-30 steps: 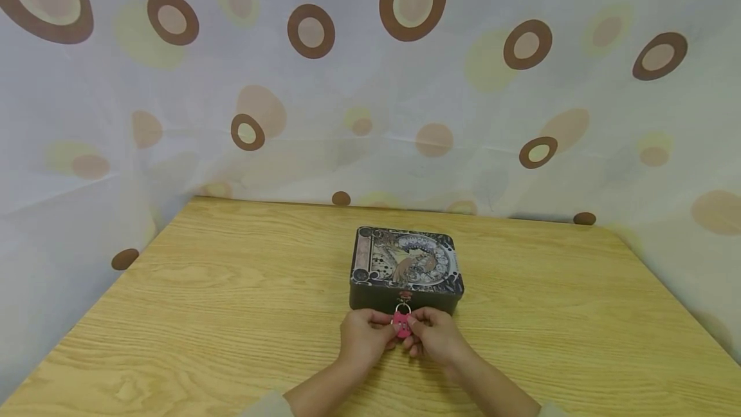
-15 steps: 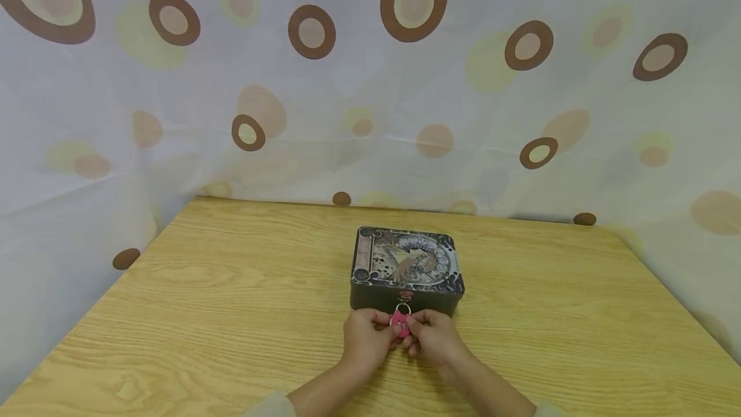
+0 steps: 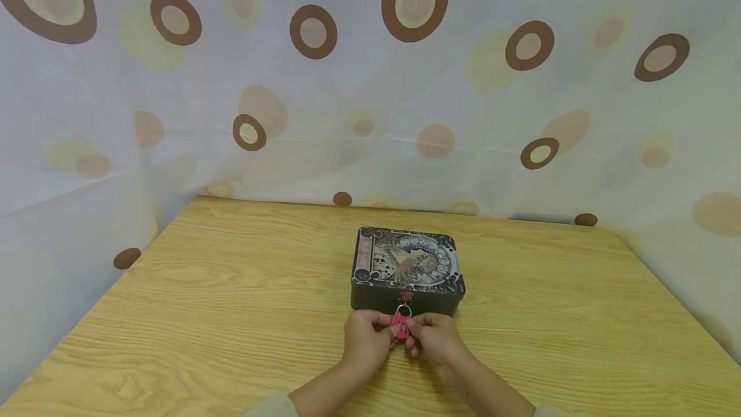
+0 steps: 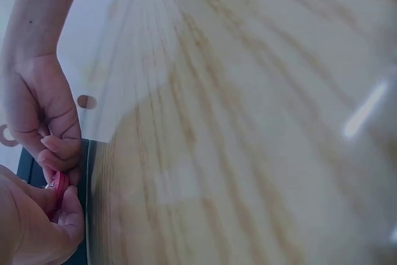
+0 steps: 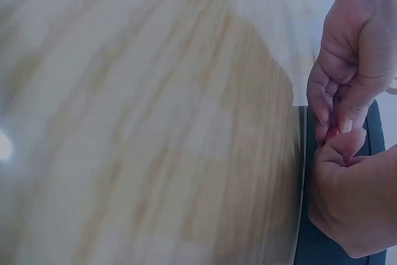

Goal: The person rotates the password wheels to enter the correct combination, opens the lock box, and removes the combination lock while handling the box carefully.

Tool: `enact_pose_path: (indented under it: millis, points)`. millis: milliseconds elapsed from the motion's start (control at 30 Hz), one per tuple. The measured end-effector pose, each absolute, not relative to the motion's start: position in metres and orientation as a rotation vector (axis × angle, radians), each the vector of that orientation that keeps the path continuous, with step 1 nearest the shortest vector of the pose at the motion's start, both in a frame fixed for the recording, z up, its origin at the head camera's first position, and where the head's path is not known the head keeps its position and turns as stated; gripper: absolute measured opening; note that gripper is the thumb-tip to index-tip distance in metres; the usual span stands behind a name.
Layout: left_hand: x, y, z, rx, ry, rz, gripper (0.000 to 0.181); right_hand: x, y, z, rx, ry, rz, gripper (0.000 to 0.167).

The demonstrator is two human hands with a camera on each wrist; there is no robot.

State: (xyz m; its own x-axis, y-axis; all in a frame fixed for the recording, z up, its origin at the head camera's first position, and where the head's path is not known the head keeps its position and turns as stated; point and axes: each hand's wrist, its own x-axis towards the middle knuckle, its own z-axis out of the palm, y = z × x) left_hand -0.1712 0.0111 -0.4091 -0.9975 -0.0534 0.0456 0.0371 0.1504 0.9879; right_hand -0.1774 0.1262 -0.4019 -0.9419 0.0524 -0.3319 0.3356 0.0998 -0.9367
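A small pink combination padlock [image 3: 401, 325] hangs by its silver shackle at the front clasp of a dark tin box [image 3: 410, 264] with a decorated lid. From the left, my left hand [image 3: 366, 340] pinches the padlock's body between thumb and fingers. My right hand [image 3: 438, 342] pinches it from the other side, its thumb on the padlock's face. In the left wrist view the pink padlock [image 4: 61, 185] shows between both hands. Fingers cover most of the padlock [image 5: 332, 133] in the right wrist view. The digits on its dials are too small to read.
The box stands with its lid down on a wood-grain table [image 3: 243, 288]. Behind and beside the table hangs a pale curtain [image 3: 359, 82] printed with brown, peach and yellow ovals.
Both hands keep their hold on the padlock. Its body has tilted slightly between the fingers, and the left thumb has shifted a little on its face. The box stays put.
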Motion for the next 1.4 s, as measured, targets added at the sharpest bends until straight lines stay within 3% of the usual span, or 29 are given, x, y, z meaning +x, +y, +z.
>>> enact_pose_path:
  millis: [333, 1400]
  points:
    - [-0.173, 0.010, -0.409, 0.015, -2.359, -1.935, 0.004, -0.179, 0.124, -0.400, 0.432, 2.064, -2.008, 0.021]
    - [-0.175, 0.009, -0.401, -0.001, -2.414, -1.765, 0.005, -0.179, 0.114, -0.397, 0.478, 2.056, -2.090, 0.017]
